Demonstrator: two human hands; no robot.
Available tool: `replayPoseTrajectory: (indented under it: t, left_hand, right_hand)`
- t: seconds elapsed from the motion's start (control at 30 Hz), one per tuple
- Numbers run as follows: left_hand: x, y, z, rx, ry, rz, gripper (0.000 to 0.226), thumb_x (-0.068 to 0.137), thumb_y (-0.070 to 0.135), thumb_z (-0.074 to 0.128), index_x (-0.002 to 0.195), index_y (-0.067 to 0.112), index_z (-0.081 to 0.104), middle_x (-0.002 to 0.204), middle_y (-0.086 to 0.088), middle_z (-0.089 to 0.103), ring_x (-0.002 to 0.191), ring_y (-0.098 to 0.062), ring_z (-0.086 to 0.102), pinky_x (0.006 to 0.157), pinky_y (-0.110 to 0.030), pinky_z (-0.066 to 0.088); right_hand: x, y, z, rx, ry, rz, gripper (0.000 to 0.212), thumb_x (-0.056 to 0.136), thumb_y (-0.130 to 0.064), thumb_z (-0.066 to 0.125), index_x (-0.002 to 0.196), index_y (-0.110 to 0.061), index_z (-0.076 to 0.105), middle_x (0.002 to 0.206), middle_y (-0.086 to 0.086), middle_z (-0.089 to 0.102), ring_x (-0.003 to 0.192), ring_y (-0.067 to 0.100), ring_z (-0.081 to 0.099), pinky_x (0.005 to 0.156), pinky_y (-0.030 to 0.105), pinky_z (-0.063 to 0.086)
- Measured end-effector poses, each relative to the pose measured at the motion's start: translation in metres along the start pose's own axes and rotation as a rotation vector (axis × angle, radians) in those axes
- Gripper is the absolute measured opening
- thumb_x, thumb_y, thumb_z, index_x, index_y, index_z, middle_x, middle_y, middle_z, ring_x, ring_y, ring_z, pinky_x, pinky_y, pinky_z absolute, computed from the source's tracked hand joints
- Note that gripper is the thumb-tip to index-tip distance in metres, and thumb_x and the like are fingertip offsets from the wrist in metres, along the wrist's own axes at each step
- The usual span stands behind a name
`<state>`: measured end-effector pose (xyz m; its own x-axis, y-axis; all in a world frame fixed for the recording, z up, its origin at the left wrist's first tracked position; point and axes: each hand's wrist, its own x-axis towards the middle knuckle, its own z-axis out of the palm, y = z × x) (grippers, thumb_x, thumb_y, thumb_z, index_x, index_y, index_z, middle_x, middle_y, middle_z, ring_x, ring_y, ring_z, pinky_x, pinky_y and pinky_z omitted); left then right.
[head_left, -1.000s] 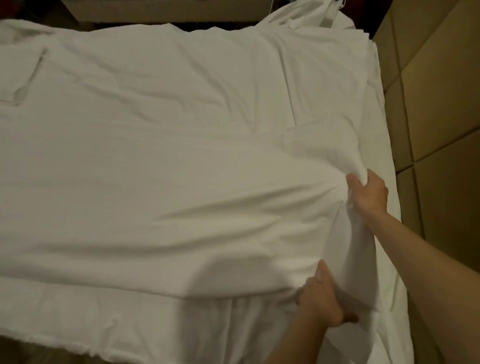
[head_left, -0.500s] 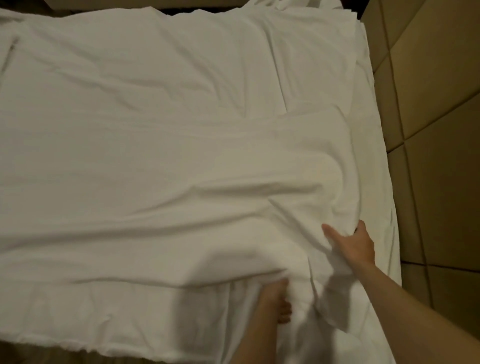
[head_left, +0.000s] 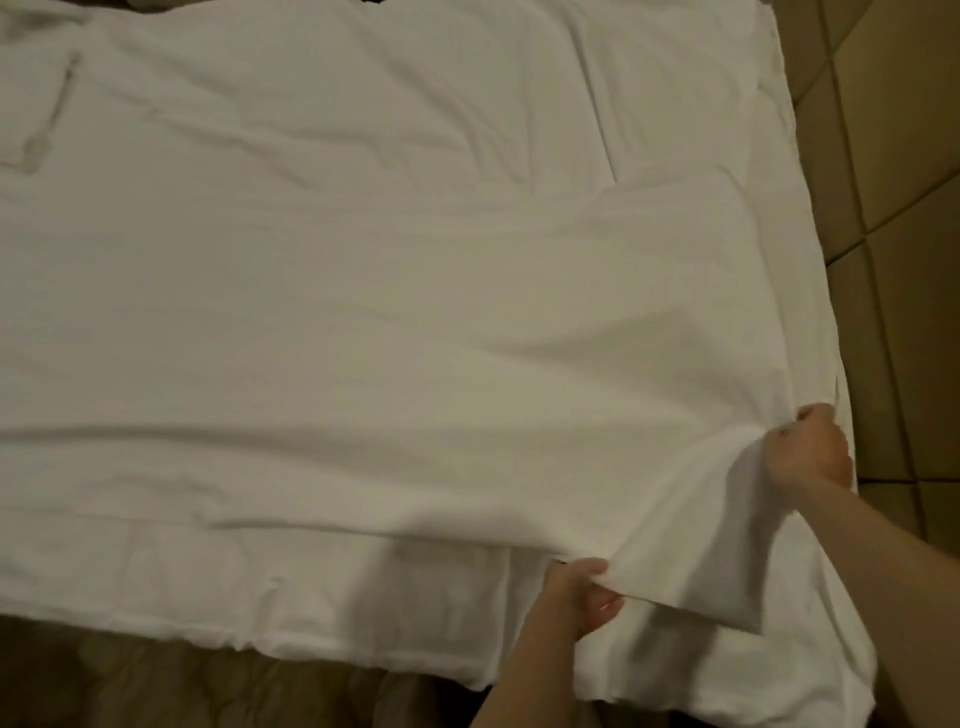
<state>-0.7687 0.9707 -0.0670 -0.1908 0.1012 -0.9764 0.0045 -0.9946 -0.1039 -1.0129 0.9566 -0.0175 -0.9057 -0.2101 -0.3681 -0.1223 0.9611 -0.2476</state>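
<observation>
Left hand (head_left: 576, 597) (right hand (head_left: 808, 449) too) half under sheet (head_left: 363, 312)

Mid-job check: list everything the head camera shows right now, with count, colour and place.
top sheet: one, white, spread over the bed, near right corner lifted
lower sheet: one, white, under the top sheet, showing along the near edge
quilted surface: one, brown, below the sheets' near edge
wall panels: several, tan, right side
left-hand grip: one, bare, pinches the top sheet's near edge
right-hand grip: one, bare, holds the top sheet's right edge
</observation>
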Motion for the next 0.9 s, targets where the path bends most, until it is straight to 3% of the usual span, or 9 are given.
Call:
replayPoseTrajectory:
  t: [0.07,0.13,0.23,0.37,0.43,0.53,0.63,0.77,0.9]
  left_hand:
    - [-0.002,0.004,-0.019,0.04,-0.003,0.032,0.012,0.098,0.008,0.046,0.091,0.01,0.056,0.087,-0.005,0.065,0.062,-0.013,0.068,0.055,-0.027,0.049]
    - [-0.004,0.012,-0.038,0.023,0.032,0.11,0.015,0.1,0.013,0.045,0.106,0.01,0.058,0.108,-0.005,0.062,0.084,-0.014,0.063,0.064,-0.026,0.046]
    - [-0.008,0.037,-0.071,-0.19,0.085,0.221,0.015,0.099,0.011,0.048,0.111,0.008,0.057,0.118,-0.01,0.056,0.101,-0.022,0.057,0.071,-0.031,0.044]
    - [-0.012,0.081,-0.128,-0.386,0.112,0.309,0.029,0.095,0.006,0.055,0.124,0.007,0.055,0.1,-0.011,0.059,0.088,-0.022,0.056,0.07,-0.033,0.048]
    - [-0.015,0.102,-0.159,-0.407,0.09,0.337,0.035,0.095,0.007,0.054,0.13,0.006,0.053,0.103,-0.009,0.062,0.084,-0.021,0.057,0.072,-0.032,0.049]
    - [-0.016,0.131,-0.2,-0.509,0.034,0.37,0.04,0.093,0.016,0.057,0.133,0.01,0.053,0.101,-0.007,0.063,0.083,-0.02,0.06,0.07,-0.032,0.05]
    - [-0.027,0.158,-0.225,-0.591,0.001,0.423,0.04,0.092,0.025,0.06,0.13,0.013,0.055,0.094,-0.006,0.064,0.081,-0.019,0.061,0.072,-0.032,0.051]
    - [-0.044,0.176,-0.265,-0.586,0.076,0.472,0.035,0.089,0.024,0.066,0.122,0.017,0.058,0.091,-0.003,0.065,0.077,-0.015,0.061,0.062,-0.028,0.054]
    - [-0.053,0.169,-0.306,-0.476,0.253,0.46,0.03,0.083,0.016,0.074,0.108,0.01,0.058,0.095,-0.005,0.066,0.079,-0.017,0.064,0.062,-0.03,0.054]
  right_hand:
    - [-0.018,0.008,0.002,-0.008,0.088,0.006,0.036,0.085,0.003,0.055,0.12,-0.001,0.047,0.128,0.026,0.044,0.119,0.043,0.044,0.095,0.053,0.037]
    - [-0.049,0.014,0.009,0.027,0.11,-0.112,0.021,0.086,-0.001,0.056,0.106,-0.002,0.051,0.117,0.025,0.049,0.105,0.039,0.049,0.086,0.046,0.04]
    - [-0.104,0.013,0.043,0.069,-0.12,-0.145,0.007,0.088,-0.012,0.058,0.083,-0.007,0.056,0.089,0.02,0.062,0.086,0.037,0.059,0.071,0.035,0.041]
    - [-0.178,-0.007,0.115,0.263,-0.513,0.129,0.025,0.087,-0.018,0.062,0.068,-0.001,0.067,0.059,0.009,0.067,0.057,0.026,0.065,0.064,0.038,0.056]
    - [-0.22,-0.026,0.148,0.501,-0.712,0.348,0.025,0.087,-0.016,0.059,0.067,-0.002,0.063,0.061,0.01,0.065,0.05,0.022,0.062,0.048,0.028,0.05]
    - [-0.265,-0.056,0.192,0.957,-0.843,0.596,0.011,0.088,-0.021,0.063,0.086,-0.01,0.06,0.071,0.007,0.061,0.057,0.018,0.058,0.047,0.026,0.047]
    - [-0.272,-0.08,0.216,1.385,-0.725,0.715,0.024,0.081,-0.025,0.072,0.102,-0.017,0.064,0.092,0.003,0.067,0.074,0.016,0.065,0.05,0.025,0.054]
    - [-0.263,-0.086,0.221,1.641,-0.343,0.793,0.043,0.075,-0.022,0.074,0.115,-0.015,0.062,0.118,0.007,0.067,0.104,0.027,0.066,0.082,0.04,0.057]
    - [-0.259,-0.066,0.196,1.441,-0.079,0.841,0.057,0.072,-0.02,0.077,0.124,-0.008,0.055,0.113,0.003,0.066,0.085,0.022,0.068,0.059,0.031,0.057]
